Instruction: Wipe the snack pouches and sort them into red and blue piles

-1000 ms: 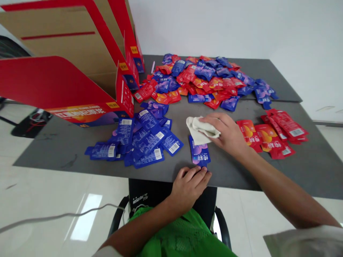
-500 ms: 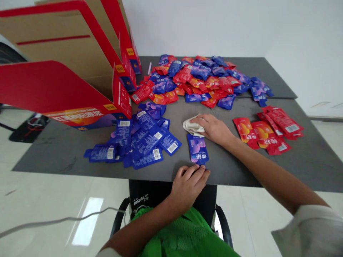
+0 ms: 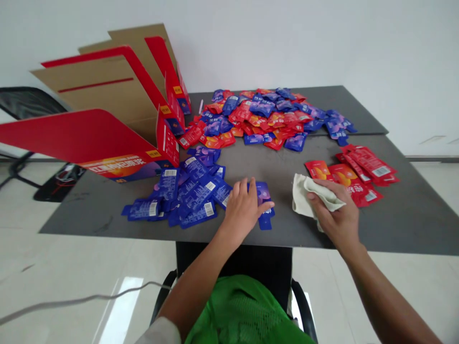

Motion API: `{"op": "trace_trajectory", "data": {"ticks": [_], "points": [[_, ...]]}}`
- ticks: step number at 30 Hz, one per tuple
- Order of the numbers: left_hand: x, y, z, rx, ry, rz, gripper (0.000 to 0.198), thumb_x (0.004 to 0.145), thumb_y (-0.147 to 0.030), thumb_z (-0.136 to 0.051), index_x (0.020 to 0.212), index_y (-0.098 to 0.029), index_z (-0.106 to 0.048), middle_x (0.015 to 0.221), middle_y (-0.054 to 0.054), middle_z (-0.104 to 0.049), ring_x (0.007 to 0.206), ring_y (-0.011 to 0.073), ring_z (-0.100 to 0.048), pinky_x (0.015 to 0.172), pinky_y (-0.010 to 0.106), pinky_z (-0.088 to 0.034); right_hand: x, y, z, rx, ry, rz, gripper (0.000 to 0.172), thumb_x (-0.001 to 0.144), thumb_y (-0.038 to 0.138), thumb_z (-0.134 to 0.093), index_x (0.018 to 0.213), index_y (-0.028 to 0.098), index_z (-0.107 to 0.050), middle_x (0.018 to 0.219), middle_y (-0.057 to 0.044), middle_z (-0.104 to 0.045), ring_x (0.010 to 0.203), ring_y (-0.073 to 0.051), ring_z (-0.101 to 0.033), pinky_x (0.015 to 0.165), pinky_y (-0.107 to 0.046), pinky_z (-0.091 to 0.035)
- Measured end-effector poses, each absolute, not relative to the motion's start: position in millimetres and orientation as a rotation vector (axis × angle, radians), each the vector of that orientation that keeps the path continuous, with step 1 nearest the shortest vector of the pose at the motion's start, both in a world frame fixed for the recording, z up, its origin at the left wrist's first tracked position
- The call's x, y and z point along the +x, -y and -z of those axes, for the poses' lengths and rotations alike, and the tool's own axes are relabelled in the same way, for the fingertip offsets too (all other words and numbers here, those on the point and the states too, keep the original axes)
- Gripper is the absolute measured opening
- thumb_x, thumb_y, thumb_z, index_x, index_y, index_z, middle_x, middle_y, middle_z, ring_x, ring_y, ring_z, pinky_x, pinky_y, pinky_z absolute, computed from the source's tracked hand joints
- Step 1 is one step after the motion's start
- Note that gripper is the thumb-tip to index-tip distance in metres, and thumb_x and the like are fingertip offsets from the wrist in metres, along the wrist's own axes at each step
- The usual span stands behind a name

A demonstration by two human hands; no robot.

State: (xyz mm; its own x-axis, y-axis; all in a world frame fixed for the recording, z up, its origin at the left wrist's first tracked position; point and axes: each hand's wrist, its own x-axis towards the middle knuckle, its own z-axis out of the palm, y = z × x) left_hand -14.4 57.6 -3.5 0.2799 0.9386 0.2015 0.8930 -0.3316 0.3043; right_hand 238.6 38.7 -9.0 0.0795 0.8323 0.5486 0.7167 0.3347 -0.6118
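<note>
While R hand (image 3: 339, 217) pinches cloth (image 3: 303, 197), L hand (image 3: 242, 208), loosely spread, part-covers blue pouch (image 3: 264, 191) nr front edge of table (image 3: 283, 237); pouch prob light, soft, bit slippery, best held by side edges.

One pouch (image 3: 264, 192) lies before the pouch heap (image 3: 267, 117), right of the cartons (image 3: 107, 126).

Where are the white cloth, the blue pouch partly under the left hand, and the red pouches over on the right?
White cloth (image 3: 303, 195): head view, on its folded left part.
Blue pouch (image 3: 264, 191): head view, on its exposed printed face.
Red pouches (image 3: 344, 177): head view, on one pouch's printed face.
</note>
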Motion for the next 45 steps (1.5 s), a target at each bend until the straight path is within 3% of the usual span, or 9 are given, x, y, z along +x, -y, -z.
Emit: {"op": "trace_trajectory", "data": {"ticks": [6, 11, 19, 25, 31, 37, 40, 42, 45], "points": [[-7.1, -85.7, -11.1, 2.309, -1.71, -0.115, 0.085, 0.08, -0.056, -0.09, 0.143, -0.008, -0.058, 0.126, 0.021, -0.066, 0.119, 0.0363, -0.066, 0.101, 0.047, -0.052, 244.4, -26.3, 26.8, -1.435, 1.618, -0.18, 0.033, 0.095, 0.044, -0.075, 0.124, 0.028, -0.073, 0.117, -0.009, -0.076, 0.105, -0.031, -0.072, 0.092, -0.049, -0.059], [-9.0, -106.3, -26.4, 2.136, -1.51, -0.169, 0.075, 0.084, -0.033, -0.09, 0.148, -0.015, -0.056, 0.141, 0.017, -0.067, 0.132, 0.0325, -0.063, 0.11, 0.044, -0.05, 243.1, -30.7, 24.7, -1.406, 1.623, -0.195, 0.033, 0.095, 0.043, -0.074, 0.125, 0.028, -0.073, 0.118, -0.01, -0.076, 0.107, -0.031, -0.072, 0.094, -0.051, -0.059], [-15.2, -78.7, -60.6, 2.215, -1.15, -0.665, 0.017, 0.102, -0.024, -0.069, 0.116, -0.025, -0.077, 0.113, 0.003, -0.075, 0.107, 0.0201, -0.07, 0.099, 0.034, -0.049, 247.9, -27.9, 32.5, -1.468, 1.443, -0.203, 0.037, 0.094, 0.048, -0.074, 0.124, 0.027, -0.073, 0.118, -0.01, -0.076, 0.106, -0.032, -0.073, 0.095, -0.053, -0.059], [-30.2, -19.4, -39.4, 2.492, -0.994, -0.452, 0.022, 0.109, -0.021, -0.059, 0.111, -0.032, -0.078, 0.122, 0.0, -0.075, 0.125, 0.0183, -0.066, 0.11, 0.04, -0.039, 247.8, -26.5, 34.4, -1.476, 1.343, -0.256, 0.038, 0.093, 0.049, -0.075, 0.126, 0.028, -0.073, 0.122, -0.009, -0.075, 0.11, -0.033, -0.072, 0.1, -0.054, -0.056], [-35.1, 24.5, -16.0, 2.682, -1.017, -0.31, 0.037, 0.109, -0.017, -0.055, 0.145, -0.025, -0.062, 0.153, 0.006, -0.062, 0.154, 0.0214, -0.044, 0.124, 0.044, -0.036, 247.1, -35.7, 29.8, -1.46, 1.418, -0.269, 0.039, 0.095, 0.05, -0.074, 0.125, 0.025, -0.073, 0.119, -0.01, -0.076, 0.106, -0.031, -0.073, 0.093, -0.049, -0.059], [-17.0, 53.8, 8.7, 2.775, -1.019, -0.54, 0.038, 0.106, -0.03, -0.065, 0.141, -0.015, -0.062, 0.151, 0.014, -0.062, 0.144, 0.0249, -0.055, 0.118, 0.041, -0.048, 238.2, -31.2, -0.5, -1.235, 1.81, -0.268, 0.034, 0.098, 0.035, -0.072, 0.131, 0.027, -0.069, 0.121, -0.011, -0.075, 0.111, -0.029, -0.072, 0.098, -0.047, -0.059], [-14.7, 59.9, 26.7, 2.76, -0.995, -0.661, 0.031, 0.104, -0.028, -0.068, 0.132, -0.014, -0.068, 0.132, 0.012, -0.073, 0.128, 0.0252, -0.067, 0.11, 0.04, -0.054, 226.9, -17.5, -5.8, -0.997, 2.238, -0.402, 0.04, 0.099, 0.026, -0.068, 0.139, 0.029, -0.064, 0.129, -0.011, -0.072, 0.119, -0.026, -0.07, 0.098, -0.041, -0.061], [-16.0, 60.3, 34.3, 2.746, -0.989, -0.72, 0.022, 0.106, -0.023, -0.065, 0.125, -0.014, -0.071, 0.118, 0.009, -0.078, 0.114, 0.0232, -0.072, 0.105, 0.038, -0.057, 221.7, -14.3, -0.9, -0.894, 2.457, -0.472, 0.044, 0.099, 0.02, -0.064, 0.142, 0.03, -0.062, 0.133, -0.009, -0.071, 0.121, -0.025, -0.069, 0.098, -0.038, -0.061], [-19.1, 57.1, 37.8, 2.756, -0.972, -0.792, 0.024, 0.11, -0.017, -0.054, 0.126, -0.013, -0.071, 0.124, 0.009, -0.079, 0.119, 0.0214, -0.072, 0.106, 0.036, -0.057, 221.2, -30.5, 12.0, -0.921, 2.534, -0.42, 0.044, 0.099, 0.019, -0.063, 0.142, 0.029, -0.061, 0.133, -0.01, -0.07, 0.123, -0.026, -0.067, 0.099, -0.04, -0.06]]}}
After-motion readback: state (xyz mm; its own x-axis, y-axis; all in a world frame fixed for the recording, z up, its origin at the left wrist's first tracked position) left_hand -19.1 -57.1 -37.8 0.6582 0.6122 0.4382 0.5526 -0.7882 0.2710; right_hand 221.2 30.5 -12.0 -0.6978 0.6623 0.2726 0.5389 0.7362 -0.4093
